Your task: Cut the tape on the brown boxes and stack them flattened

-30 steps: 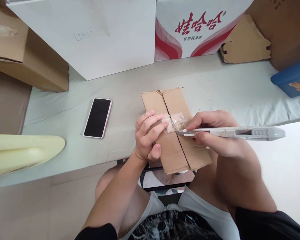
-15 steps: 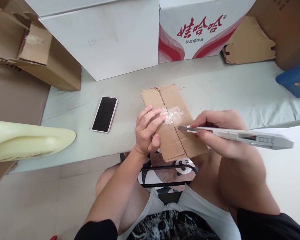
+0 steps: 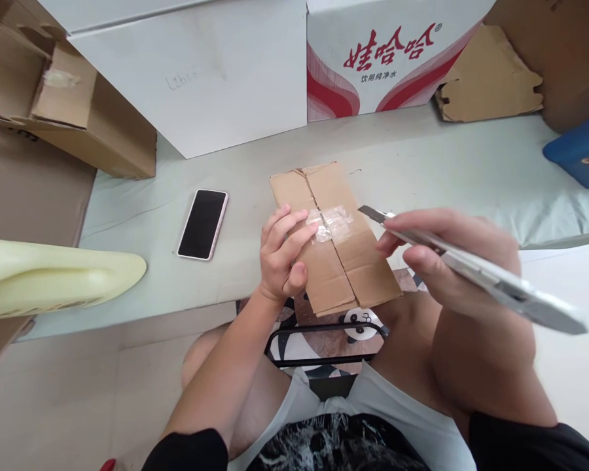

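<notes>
A flat cardboard box (image 3: 324,275) lies at the table's front edge, its near end sticking out past it. Clear tape (image 3: 341,222) crosses the seam between its two flaps. My left hand (image 3: 285,252) grips the box's left side, fingers curled over the top with their tips at the tape. In my right hand (image 3: 451,261) is a utility knife (image 3: 491,278), pinched between thumb and fingers, its blade out and pointing left. The blade is raised near the box's right edge, apart from the seam.
A phone (image 3: 203,224) lies on the table to the left, near a pale yellow plastic object (image 3: 69,275). White cartons (image 3: 216,78) stand at the back, one with red lettering. An open cardboard box (image 3: 112,124) is at back left, a blue container (image 3: 579,154) at right.
My right hand has lifted the knife off the box near the seam and drawn it right, tilting the handle down. My left hand keeps its place on the box.
</notes>
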A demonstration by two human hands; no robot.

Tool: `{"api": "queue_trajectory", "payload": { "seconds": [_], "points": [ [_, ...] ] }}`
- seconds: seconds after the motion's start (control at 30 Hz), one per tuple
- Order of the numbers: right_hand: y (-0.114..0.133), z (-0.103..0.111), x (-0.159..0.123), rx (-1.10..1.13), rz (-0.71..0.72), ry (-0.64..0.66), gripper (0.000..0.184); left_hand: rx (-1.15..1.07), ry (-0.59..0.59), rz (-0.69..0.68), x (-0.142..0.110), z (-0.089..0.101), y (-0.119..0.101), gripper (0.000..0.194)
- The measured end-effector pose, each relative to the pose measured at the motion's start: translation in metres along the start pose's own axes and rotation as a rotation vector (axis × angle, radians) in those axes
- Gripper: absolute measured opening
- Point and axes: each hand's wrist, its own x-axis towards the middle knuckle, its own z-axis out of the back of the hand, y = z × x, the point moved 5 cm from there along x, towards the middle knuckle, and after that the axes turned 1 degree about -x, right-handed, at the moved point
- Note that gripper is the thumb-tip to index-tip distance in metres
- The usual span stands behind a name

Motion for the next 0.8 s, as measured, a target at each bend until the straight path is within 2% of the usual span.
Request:
{"api": "queue_trajectory", "payload": {
  "seconds": [0.07, 0.13, 0.27, 0.33, 0.43, 0.53, 0.7, 0.8],
  "points": [
    [0.006, -0.009, 0.0, -0.056, 0.139, 0.144, 0.016, 0.004, 0.006, -0.003, 0.002, -0.002, 0.0, 0.056],
    [0.007, -0.019, -0.002, -0.15, 0.2, 0.283, 0.016, -0.01, -0.001, 0.006, 0.004, -0.004, -0.001, 0.055],
    [-0.002, -0.032, -0.009, -0.286, 0.16, 0.483, 0.046, 0.017, 0.015, 0.027, 0.005, -0.007, -0.002, 0.056],
    [-0.005, -0.033, -0.011, -0.307, 0.151, 0.508, 0.044, 0.006, 0.005, 0.023, 0.004, -0.006, -0.003, 0.056],
    [-0.005, -0.027, -0.011, -0.298, 0.142, 0.466, 0.036, -0.008, -0.028, 0.033, 0.003, -0.005, -0.002, 0.053],
    [-0.005, -0.019, -0.01, -0.209, 0.102, 0.395, 0.036, 0.008, -0.035, 0.043, 0.002, -0.002, -0.001, 0.052],
    [-0.014, -0.006, -0.006, -0.035, -0.067, 0.087, 0.035, -0.002, -0.033, 0.056, 0.001, 0.003, 0.001, 0.05],
    [-0.022, -0.001, -0.005, -0.011, -0.14, -0.038, 0.034, 0.013, -0.029, 0.065, 0.0, 0.005, 0.002, 0.048]
  ]
}}
